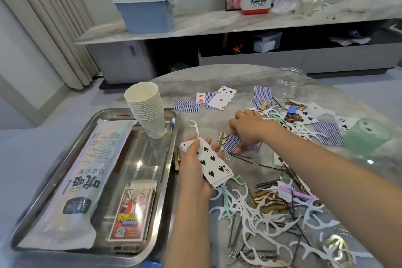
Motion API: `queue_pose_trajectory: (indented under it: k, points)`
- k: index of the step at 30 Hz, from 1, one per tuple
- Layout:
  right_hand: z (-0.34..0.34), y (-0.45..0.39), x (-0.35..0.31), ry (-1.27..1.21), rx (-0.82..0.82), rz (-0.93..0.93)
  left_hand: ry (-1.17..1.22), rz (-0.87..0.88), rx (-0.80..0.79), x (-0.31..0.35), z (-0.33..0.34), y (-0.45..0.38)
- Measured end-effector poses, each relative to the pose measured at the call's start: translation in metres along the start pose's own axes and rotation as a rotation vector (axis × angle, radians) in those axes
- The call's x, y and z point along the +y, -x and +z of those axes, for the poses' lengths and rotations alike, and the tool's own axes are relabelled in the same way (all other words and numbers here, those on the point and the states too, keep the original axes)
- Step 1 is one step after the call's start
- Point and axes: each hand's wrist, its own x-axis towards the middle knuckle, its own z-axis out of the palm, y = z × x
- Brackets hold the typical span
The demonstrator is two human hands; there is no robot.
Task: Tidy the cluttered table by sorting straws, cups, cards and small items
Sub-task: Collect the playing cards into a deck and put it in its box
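My left hand grips a stack of cards, the 9 of spades face up on top, thumb curled across its near-left corner. That stack sits just right of the steel tray, and I'll use the tray as my landmark.

The card I'm after is the face-down blue-backed card, lying flat on the table to the right of the tray, just beyond and to the right of the stack. My right hand is directly over it, fingers bent down with the tips touching its surface, but I judge it isn't gripped yet. Its long axis looks to run roughly across me, left to right, though my hand hides much of it. The right hand is clearly nearer; the left only has to wait beside it.

A small wooden clip lies touching the card's tray-side edge, so lifting may nudge it.

More cards lie farther from me, beyond the tray's far-right corner. The paper cups stand stacked inside the tray's far end.
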Motion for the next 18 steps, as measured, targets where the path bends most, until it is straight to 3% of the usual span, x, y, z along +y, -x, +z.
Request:
queue_pose_trajectory:
  k: [9,13,18]
  points:
    - [0.017,0.033,0.008,-0.477,0.019,0.08,-0.071,0.024,0.038,-0.009,-0.001,-0.001]
    - [0.001,0.043,0.017,-0.383,0.186,0.095,-0.075,0.017,0.02,-0.011,-0.002,-0.006]
    - [-0.025,0.061,0.0,-0.823,0.356,-0.026,-0.098,0.096,0.063,-0.016,0.005,-0.011]
